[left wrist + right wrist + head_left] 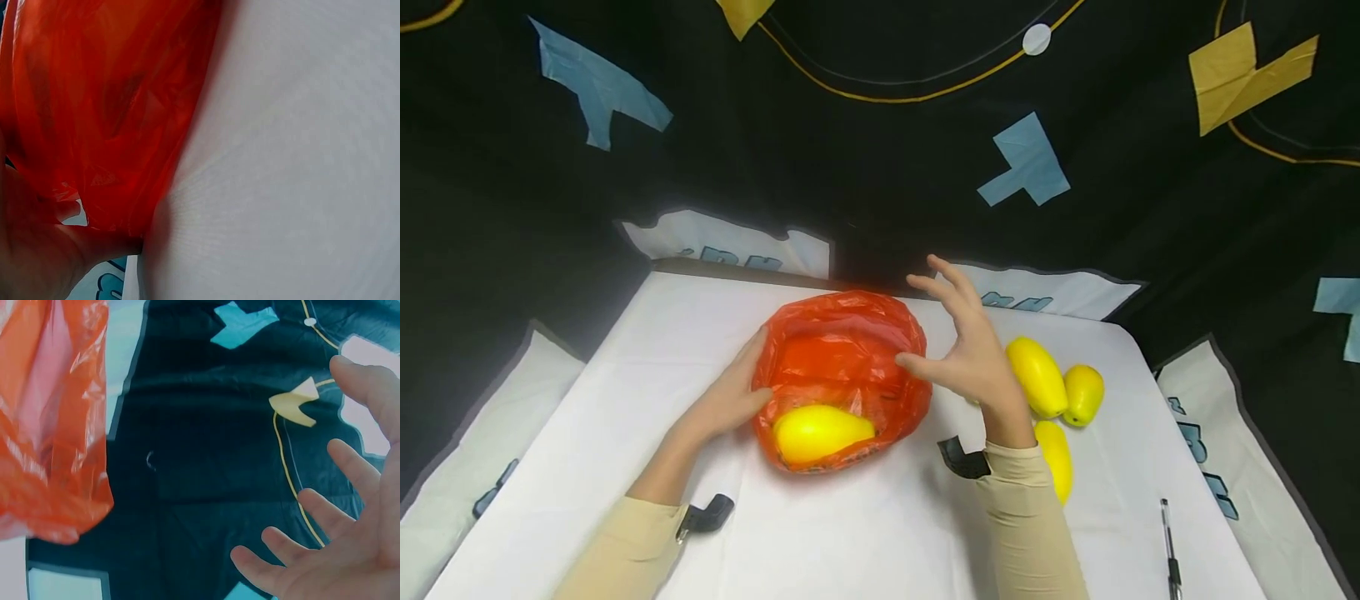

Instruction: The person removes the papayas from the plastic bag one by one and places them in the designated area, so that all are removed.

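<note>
A red plastic bag [850, 354] stands on the white table with its mouth open upward. One yellow mango [820, 433] lies inside, against the near wall. My left hand [726, 396] rests along the bag's left side, thumb near the rim; the left wrist view shows that hand [44, 256] against the red plastic [119, 106]. Holding nothing, my right hand [970, 350] is raised at the bag's right edge with fingers spread. In the right wrist view the bag [53, 425] hangs apart from that hand [350, 531].
Several yellow mangoes [1037, 375] lie to the right of the right forearm, one partly behind the sleeve. A pen [1170, 550] is near the table's right edge. Dark cloth [850, 183] with blue and yellow tape hangs behind the table.
</note>
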`<action>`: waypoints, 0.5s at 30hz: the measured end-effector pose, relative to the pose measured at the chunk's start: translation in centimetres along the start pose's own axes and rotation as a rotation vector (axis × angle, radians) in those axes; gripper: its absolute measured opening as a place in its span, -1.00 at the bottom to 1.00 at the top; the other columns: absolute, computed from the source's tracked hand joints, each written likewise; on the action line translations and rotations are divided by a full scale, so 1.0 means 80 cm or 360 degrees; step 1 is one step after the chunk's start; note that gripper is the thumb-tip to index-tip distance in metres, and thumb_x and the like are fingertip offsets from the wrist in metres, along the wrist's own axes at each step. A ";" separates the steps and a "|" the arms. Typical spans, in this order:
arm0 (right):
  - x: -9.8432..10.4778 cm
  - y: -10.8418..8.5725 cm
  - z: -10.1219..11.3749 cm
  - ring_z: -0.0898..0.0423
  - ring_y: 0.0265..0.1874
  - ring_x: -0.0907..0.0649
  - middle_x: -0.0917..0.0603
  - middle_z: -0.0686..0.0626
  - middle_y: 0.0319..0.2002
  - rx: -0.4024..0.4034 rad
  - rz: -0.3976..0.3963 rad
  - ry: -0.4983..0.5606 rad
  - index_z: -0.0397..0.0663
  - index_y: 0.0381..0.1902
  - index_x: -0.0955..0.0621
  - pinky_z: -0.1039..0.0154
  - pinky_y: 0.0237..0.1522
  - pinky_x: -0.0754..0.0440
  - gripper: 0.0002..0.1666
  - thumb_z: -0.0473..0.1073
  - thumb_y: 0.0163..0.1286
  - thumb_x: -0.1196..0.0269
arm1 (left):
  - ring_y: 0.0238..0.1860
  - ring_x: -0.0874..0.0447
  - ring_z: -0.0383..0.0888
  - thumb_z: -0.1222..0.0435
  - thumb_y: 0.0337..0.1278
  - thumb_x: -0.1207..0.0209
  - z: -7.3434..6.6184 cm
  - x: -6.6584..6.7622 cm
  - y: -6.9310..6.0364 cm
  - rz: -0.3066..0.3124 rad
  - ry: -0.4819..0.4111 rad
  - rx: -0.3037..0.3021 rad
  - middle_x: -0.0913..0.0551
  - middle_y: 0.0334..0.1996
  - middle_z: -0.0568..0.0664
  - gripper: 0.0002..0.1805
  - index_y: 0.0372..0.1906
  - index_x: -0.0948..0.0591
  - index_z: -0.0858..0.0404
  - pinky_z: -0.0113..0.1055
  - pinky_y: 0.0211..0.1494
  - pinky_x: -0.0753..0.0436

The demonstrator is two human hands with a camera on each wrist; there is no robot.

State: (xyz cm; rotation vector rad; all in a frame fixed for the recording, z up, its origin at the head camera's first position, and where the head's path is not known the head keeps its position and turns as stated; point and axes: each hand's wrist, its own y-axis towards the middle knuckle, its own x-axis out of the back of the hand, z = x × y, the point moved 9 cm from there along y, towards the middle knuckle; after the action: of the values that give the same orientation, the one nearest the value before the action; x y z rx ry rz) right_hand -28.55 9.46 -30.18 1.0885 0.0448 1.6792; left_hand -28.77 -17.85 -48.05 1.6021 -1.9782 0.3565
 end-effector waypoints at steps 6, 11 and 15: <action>-0.024 0.009 0.005 0.17 0.42 -0.11 -0.13 0.25 0.47 0.0044 0.0067 0.0010 0.41 0.32 -0.44 -0.13 0.17 -0.49 -0.03 0.04 -0.12 -0.55 | 0.50 0.05 -0.05 0.47 -0.05 -0.22 -0.002 -0.003 -0.001 -0.0012 -0.0026 -0.0014 0.10 0.55 -0.13 0.15 0.58 0.19 -0.02 0.12 0.44 -0.14; -0.042 0.016 0.009 0.15 0.40 -0.16 -0.14 0.22 0.47 0.0100 0.0123 0.0073 0.24 0.31 -0.47 -0.07 0.17 -0.50 -0.03 -0.03 -0.14 -0.56 | 0.50 0.04 -0.05 0.45 -0.07 -0.22 -0.006 -0.001 -0.003 -0.0018 -0.0037 -0.0031 0.10 0.55 -0.12 0.16 0.58 0.19 -0.02 0.13 0.43 -0.15; -0.059 0.019 0.009 0.17 0.38 -0.19 -0.13 0.24 0.47 0.0097 0.0201 0.0113 0.27 0.31 -0.47 0.01 0.12 -0.55 -0.03 -0.07 -0.15 -0.57 | 0.50 0.05 -0.03 0.44 -0.07 -0.22 -0.009 0.002 -0.003 -0.0017 -0.0032 -0.0038 0.10 0.55 -0.09 0.16 0.58 0.20 0.00 0.13 0.43 -0.15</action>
State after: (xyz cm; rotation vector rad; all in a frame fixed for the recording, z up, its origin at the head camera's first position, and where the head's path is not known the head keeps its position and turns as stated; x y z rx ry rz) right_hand -29.22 4.84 -31.92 1.0957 0.0744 1.8401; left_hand -28.41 -17.66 -47.43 1.6067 -1.9812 0.3127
